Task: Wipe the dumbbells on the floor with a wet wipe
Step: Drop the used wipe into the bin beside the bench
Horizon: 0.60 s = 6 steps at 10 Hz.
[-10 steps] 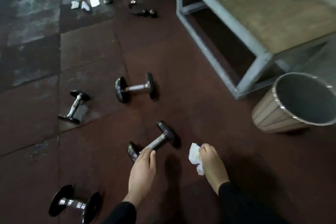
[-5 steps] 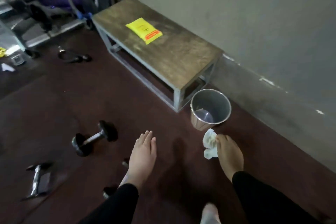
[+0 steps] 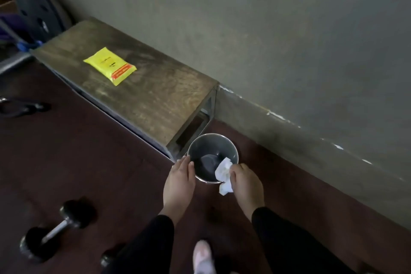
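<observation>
Head view: right hand (image 3: 245,181) pinches the wipe (image 3: 224,174), now over the bin (image 3: 231,148) rim instead of short of it. Left hand (image 3: 179,181), fingers straight, now touches the rim's near side. One dumbbell (image 3: 56,230) lies on the floor, left of both hands.

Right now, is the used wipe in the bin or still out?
Out. The right hand pinches the crumpled wipe over the rim of the bin.

Dim, flat indoor light; soft shadows on the floor (image 3: 89,162). Whole frame slightly blurred. Wide-angle bending at the edges.
</observation>
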Motion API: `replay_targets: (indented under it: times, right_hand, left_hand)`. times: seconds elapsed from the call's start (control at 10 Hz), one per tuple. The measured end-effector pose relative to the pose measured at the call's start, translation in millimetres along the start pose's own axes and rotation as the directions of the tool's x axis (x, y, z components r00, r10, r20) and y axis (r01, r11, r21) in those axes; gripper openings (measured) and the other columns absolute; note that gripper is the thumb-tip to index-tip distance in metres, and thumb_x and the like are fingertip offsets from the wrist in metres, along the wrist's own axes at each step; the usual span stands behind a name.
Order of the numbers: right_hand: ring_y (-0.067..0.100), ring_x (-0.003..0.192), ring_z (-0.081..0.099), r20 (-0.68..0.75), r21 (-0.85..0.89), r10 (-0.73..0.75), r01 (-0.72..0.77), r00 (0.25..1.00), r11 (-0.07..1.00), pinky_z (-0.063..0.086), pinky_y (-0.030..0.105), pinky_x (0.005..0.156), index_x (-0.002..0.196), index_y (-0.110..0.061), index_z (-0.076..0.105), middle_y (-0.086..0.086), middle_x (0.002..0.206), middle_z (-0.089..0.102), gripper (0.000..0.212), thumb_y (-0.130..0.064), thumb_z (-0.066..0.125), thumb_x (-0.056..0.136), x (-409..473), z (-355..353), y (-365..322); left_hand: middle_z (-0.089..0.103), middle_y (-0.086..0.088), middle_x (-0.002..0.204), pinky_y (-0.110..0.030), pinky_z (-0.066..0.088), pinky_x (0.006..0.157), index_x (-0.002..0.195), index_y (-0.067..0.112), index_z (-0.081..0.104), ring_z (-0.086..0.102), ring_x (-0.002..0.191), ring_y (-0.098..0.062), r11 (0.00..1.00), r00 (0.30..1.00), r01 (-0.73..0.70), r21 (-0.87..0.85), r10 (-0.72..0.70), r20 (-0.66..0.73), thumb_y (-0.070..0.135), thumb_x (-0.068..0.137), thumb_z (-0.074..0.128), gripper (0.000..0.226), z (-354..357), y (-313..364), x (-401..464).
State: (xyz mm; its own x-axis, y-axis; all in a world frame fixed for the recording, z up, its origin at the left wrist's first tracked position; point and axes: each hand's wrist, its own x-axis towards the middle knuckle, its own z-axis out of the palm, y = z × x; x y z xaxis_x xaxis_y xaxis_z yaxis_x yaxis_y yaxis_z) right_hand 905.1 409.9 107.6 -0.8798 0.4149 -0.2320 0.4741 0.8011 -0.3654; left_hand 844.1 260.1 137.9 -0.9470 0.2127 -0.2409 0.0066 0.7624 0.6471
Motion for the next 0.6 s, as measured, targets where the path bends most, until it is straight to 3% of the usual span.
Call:
replay_targets:
  times: [0.1,0.2,0.3,0.4,0.5,0.6]
  right_hand:
    - [0.019,0.091,0.060,-0.009,0.069,0.020,-0.019,1.000,0.997,0.030,0.019,0.066,0.102,-0.008,0.059,0.007,0.104,0.061,0.017,-0.006,0.044,0.095,39,7,3]
    - [0.022,0.101,0.057,0.039,0.183,0.043,-0.049,0.998,0.982,0.041,0.025,0.076,0.125,-0.012,0.052,0.005,0.119,0.055,0.030,-0.014,0.041,0.097,77,15,0]
    - [0.021,0.095,0.061,0.009,0.134,0.091,-0.091,0.996,0.987,0.046,0.027,0.074,0.127,-0.015,0.051,0.002,0.120,0.054,0.031,-0.019,0.040,0.098,101,27,5]
    - [0.021,0.091,0.060,0.019,0.145,0.107,-0.109,0.994,0.983,0.043,0.028,0.072,0.112,-0.011,0.059,0.005,0.111,0.057,0.031,-0.025,0.034,0.100,110,39,13]
    - [0.023,0.087,0.058,0.009,0.182,0.128,-0.128,0.992,0.975,0.040,0.031,0.069,0.098,-0.009,0.062,0.007,0.099,0.059,0.046,-0.036,0.026,0.096,108,48,25]
    - [0.013,0.071,0.058,-0.144,0.328,0.180,-0.124,0.973,0.936,0.033,0.021,0.056,0.081,-0.023,0.057,-0.001,0.075,0.058,0.024,-0.036,0.043,0.096,73,38,28]
  left_hand:
    - [0.046,-0.006,0.142,-0.023,0.029,0.105,0.135,0.008,0.046,0.038,0.134,-0.018,1.000,0.999,-0.012,0.019,0.011,0.034,0.022,0.099,0.037,0.040,9,7,40]
    - [0.047,-0.008,0.141,-0.025,0.029,0.106,0.135,0.007,0.046,0.039,0.134,-0.020,0.999,0.998,-0.018,0.045,0.015,0.055,0.021,0.099,0.038,0.040,16,12,80]
    - [0.049,-0.008,0.140,-0.024,0.030,0.104,0.134,0.007,0.047,0.041,0.132,-0.020,0.998,0.997,-0.012,0.060,0.008,0.072,0.020,0.099,0.038,0.039,24,9,106]
    - [0.049,-0.006,0.140,-0.025,0.032,0.104,0.134,0.008,0.047,0.041,0.133,-0.019,0.996,0.995,-0.031,0.085,0.022,0.095,0.022,0.099,0.037,0.039,32,0,121]
    - [0.056,-0.009,0.131,-0.029,0.037,0.100,0.129,0.005,0.053,0.049,0.125,-0.024,0.995,0.996,-0.003,0.097,-0.006,0.094,0.019,0.098,0.041,0.036,42,-9,137]
    - [0.066,-0.012,0.104,-0.033,0.043,0.080,0.110,0.009,0.064,0.061,0.102,-0.032,0.995,0.990,0.064,0.078,-0.073,0.124,0.017,0.095,0.045,0.025,43,-21,115]
